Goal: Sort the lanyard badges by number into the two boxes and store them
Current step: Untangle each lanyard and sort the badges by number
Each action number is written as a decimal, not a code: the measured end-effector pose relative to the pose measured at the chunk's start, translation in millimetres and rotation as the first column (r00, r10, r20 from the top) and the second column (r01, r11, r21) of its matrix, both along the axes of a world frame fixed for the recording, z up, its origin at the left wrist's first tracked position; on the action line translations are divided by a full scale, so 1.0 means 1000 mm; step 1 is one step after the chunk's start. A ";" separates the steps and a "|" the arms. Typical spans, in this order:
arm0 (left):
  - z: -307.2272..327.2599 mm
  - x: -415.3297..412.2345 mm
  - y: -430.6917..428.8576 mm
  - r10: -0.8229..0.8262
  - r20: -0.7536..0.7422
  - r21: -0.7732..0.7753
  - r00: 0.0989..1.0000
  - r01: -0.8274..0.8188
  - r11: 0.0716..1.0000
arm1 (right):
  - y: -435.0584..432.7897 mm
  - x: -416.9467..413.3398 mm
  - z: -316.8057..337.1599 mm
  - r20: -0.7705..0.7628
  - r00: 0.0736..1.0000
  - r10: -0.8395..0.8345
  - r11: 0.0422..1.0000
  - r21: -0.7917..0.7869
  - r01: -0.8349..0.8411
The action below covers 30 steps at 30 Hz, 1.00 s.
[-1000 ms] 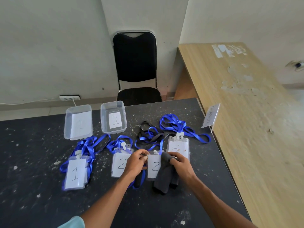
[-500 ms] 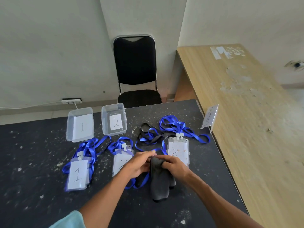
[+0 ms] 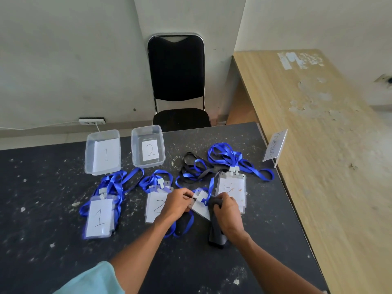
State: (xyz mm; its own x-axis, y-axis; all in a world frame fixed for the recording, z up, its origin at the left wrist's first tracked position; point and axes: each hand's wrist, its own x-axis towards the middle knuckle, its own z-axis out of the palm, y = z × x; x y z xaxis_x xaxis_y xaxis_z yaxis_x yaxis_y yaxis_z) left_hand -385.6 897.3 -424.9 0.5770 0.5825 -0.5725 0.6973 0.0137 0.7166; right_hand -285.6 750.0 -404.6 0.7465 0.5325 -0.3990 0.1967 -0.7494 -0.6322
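Note:
Two clear plastic boxes stand at the back of the dark table: one labelled 1 (image 3: 102, 152), one labelled 2 (image 3: 148, 149). A badge marked 1 (image 3: 99, 216) with a blue lanyard lies at the left. A badge marked 2 (image 3: 156, 205) lies beside my left hand (image 3: 177, 203). Another badge marked 2 (image 3: 231, 186) lies at the right. Between my hands is a small badge (image 3: 201, 203), tilted; my left hand pinches its top edge. My right hand (image 3: 228, 215) grips a dark grey cloth (image 3: 215, 232) against that badge.
Blue and black lanyards (image 3: 197, 169) tangle behind the badges. A black chair (image 3: 177, 81) stands past the table's far edge. A small sign holder (image 3: 274, 148) sits at the edge of the wooden table (image 3: 318, 145) on the right. A wall socket (image 3: 92, 121) is at the left.
The small badge has been lifted and tilted between my hands. My right hand with the cloth has shifted to the badge's right side; half a second ago the cloth covered it.

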 end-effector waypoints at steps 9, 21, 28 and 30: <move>-0.004 0.010 -0.016 -0.254 -0.077 0.450 0.964 0.261 0.854 | -0.010 -0.004 -0.003 -0.064 0.998 0.005 0.999 0.047 -0.002; -0.012 0.012 -0.015 0.194 0.056 0.061 0.979 -0.197 0.978 | -0.030 -0.014 -0.015 -0.147 0.989 0.006 0.999 0.039 -0.001; -0.012 0.006 -0.013 0.077 0.124 -0.047 0.989 -0.072 0.996 | -0.011 0.014 -0.009 0.043 0.999 0.028 0.999 0.043 -0.030; -0.013 0.007 -0.011 0.071 0.140 -0.037 0.988 -0.066 0.997 | -0.002 0.019 -0.010 0.160 0.973 0.166 0.986 0.006 -0.169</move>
